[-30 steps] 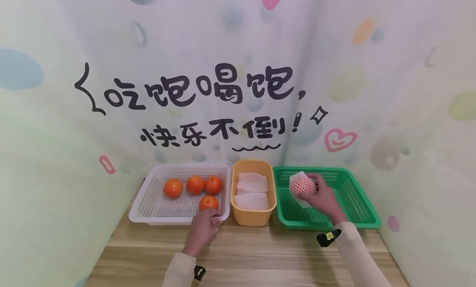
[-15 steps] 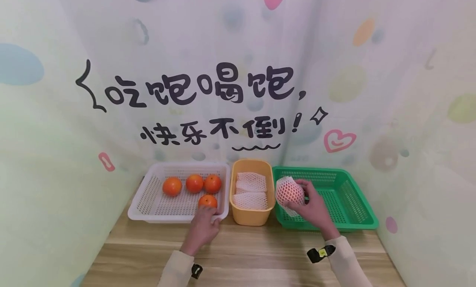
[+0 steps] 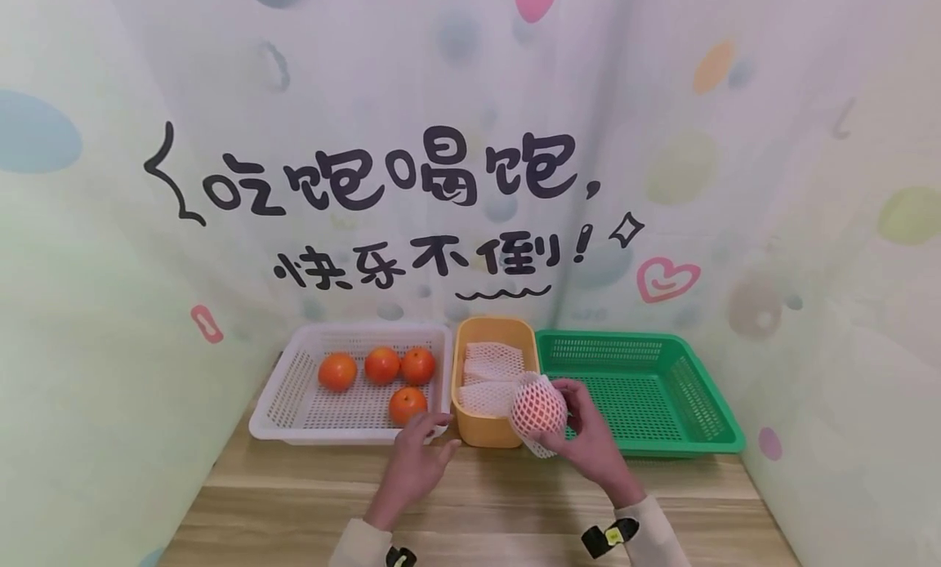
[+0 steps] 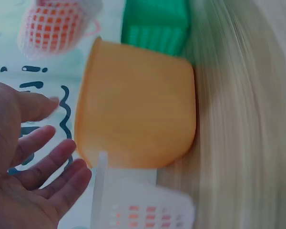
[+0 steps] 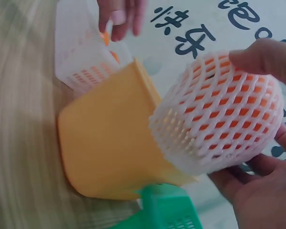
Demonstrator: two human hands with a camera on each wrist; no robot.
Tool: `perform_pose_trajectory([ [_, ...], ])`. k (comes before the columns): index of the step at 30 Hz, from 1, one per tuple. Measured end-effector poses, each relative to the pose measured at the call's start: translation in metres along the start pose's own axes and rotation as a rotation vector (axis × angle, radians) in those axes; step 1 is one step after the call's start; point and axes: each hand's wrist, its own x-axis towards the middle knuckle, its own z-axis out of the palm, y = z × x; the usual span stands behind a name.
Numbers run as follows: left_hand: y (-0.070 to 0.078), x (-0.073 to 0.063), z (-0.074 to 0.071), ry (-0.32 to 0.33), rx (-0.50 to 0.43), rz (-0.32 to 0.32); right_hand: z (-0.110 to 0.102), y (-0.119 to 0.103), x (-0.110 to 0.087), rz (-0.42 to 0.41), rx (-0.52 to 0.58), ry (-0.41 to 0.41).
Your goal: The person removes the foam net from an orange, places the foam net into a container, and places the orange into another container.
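Note:
My right hand [image 3: 591,444] grips a round orange-red fruit in a white foam net sleeve [image 3: 539,408], in front of the yellow bin's right corner. In the right wrist view the thumb lies on top of the netted fruit [image 5: 224,114] and fingers curl beneath it. My left hand [image 3: 419,469] is at the front right corner of the white basket [image 3: 323,435], fingers apart and nothing in them, as the left wrist view also shows. Just beyond its fingertips, one bare orange-red fruit [image 3: 408,405] lies in the basket.
Three more bare fruits [image 3: 382,364] lie farther back in the white basket. Flat foam net sleeves [image 3: 488,395] fill the yellow bin [image 3: 491,430] in the middle. To the right stands a green basket [image 3: 647,448]. A printed curtain [image 3: 470,77] hangs behind the wooden table [image 3: 500,502].
My right hand has carried the netted fruit leftward and nearer, from over the green basket to the yellow bin's front. The left hand has drawn back slightly from the bare fruit, its fingers spreading.

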Motion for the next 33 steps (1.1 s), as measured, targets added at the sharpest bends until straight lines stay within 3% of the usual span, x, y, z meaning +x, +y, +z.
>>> perform_pose_trajectory([
  [2, 0.004, -0.002, 0.003, -0.011, -0.108, -0.023, 0.006, 0.002, -0.004, -0.029, 0.035, -0.015],
  [7, 0.009, -0.012, 0.010, -0.102, -0.372, -0.201, 0.024, 0.009, -0.014, -0.078, 0.104, -0.046],
  [12, 0.005, -0.022, 0.019, -0.227, -0.495, -0.334, 0.045, 0.024, -0.024, -0.127, 0.140, -0.086],
  [18, -0.004, -0.032, 0.027, -0.305, -0.576, -0.361, 0.066, 0.045, -0.033, -0.104, 0.184, -0.115],
  [26, -0.016, -0.043, 0.038, -0.351, -0.732, -0.359, 0.086, 0.066, -0.041, 0.034, 0.171, -0.111],
  [30, -0.021, -0.048, 0.045, -0.392, -0.713, -0.380, 0.095, 0.075, -0.046, 0.073, 0.160, -0.129],
  [33, -0.024, -0.052, 0.051, -0.394, -0.644, -0.377, 0.102, 0.081, -0.049, 0.095, 0.139, -0.140],
])
